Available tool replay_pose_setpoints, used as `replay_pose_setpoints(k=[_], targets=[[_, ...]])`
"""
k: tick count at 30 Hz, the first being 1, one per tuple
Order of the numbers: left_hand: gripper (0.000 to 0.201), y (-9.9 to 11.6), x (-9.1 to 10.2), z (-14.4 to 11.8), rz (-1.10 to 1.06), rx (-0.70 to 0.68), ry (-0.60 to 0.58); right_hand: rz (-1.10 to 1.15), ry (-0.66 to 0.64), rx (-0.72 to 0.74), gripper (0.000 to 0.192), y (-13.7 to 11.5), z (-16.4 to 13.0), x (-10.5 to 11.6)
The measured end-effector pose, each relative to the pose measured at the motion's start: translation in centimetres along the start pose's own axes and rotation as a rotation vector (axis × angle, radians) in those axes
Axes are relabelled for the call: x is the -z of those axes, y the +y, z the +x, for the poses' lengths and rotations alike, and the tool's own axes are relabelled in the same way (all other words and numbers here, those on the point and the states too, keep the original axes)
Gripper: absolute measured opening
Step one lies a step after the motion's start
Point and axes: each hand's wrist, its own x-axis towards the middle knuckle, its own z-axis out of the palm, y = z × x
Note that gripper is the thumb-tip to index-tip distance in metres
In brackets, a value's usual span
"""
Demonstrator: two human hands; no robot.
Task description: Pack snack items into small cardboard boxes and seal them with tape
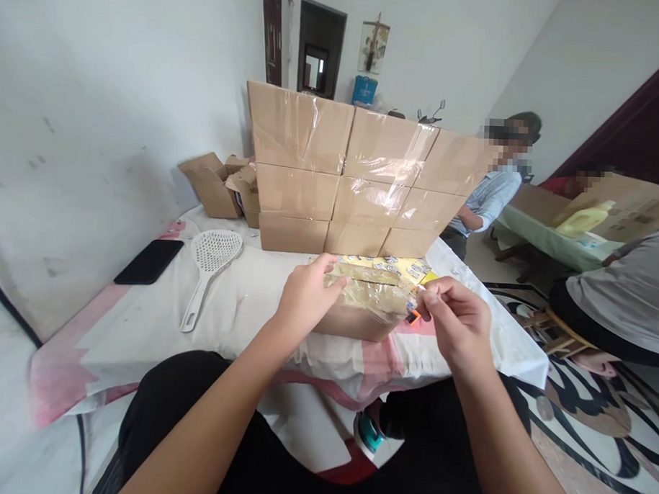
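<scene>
A small cardboard box [359, 316] covered in clear tape sits on the table in front of me. My left hand [306, 296] rests on its top left edge, fingers pressing the flap down. My right hand [454, 320] is at the box's right side, pinching a small thin object with an orange part [412, 317] near the box's corner; what it is cannot be made out. Behind the box lies a yellow sheet [391, 267] with several small packets on it.
A wall of taped cardboard boxes [358, 179] stands at the back of the table. A white slotted scoop [210, 268] and a black phone [148, 262] lie left. Open cartons [218, 182] sit far left. Other people [491, 191] work at the right by another table [546, 236].
</scene>
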Motion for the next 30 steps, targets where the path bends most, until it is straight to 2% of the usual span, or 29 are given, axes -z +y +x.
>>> replay_pose_setpoints(k=[2,4,6,9,12,16,19,23,30], targets=[[0.021,-0.4,0.1,0.4,0.02,-0.02,0.019,-0.004,-0.141,-0.011,0.016,-0.2,1.5,0.9],[0.016,-0.6,0.1,0.5,0.013,-0.048,0.033,-0.069,-0.28,0.007,0.019,0.3,3.5,1.2],[0.017,-0.5,-0.1,0.5,0.019,-0.071,0.041,-0.174,-0.34,0.043,0.021,1.7,5.6,1.0],[0.022,-0.5,-0.6,0.3,0.063,-0.105,0.032,-0.349,-0.314,0.058,0.018,4.9,8.0,0.1],[0.025,-0.7,-1.2,0.1,0.15,-0.191,-0.009,-0.446,-0.297,0.015,0.017,7.3,9.1,-0.6],[0.033,-0.7,-2.2,-0.5,0.258,-0.39,-0.141,-0.508,-0.271,-0.009,0.018,8.2,9.0,-0.9],[0.031,-0.4,-2.8,-1.1,0.369,-0.522,-0.26,-0.519,-0.25,-0.024,0.016,8.5,8.9,-0.8],[0.026,0.0,-3.4,-1.6,0.446,-0.542,-0.317,-0.53,-0.236,-0.051,0.014,9.1,8.9,-0.8],[0.024,0.2,-3.8,-1.8,0.474,-0.523,-0.314,-0.564,-0.272,-0.051,0.01,10.1,9.1,-1.5]])
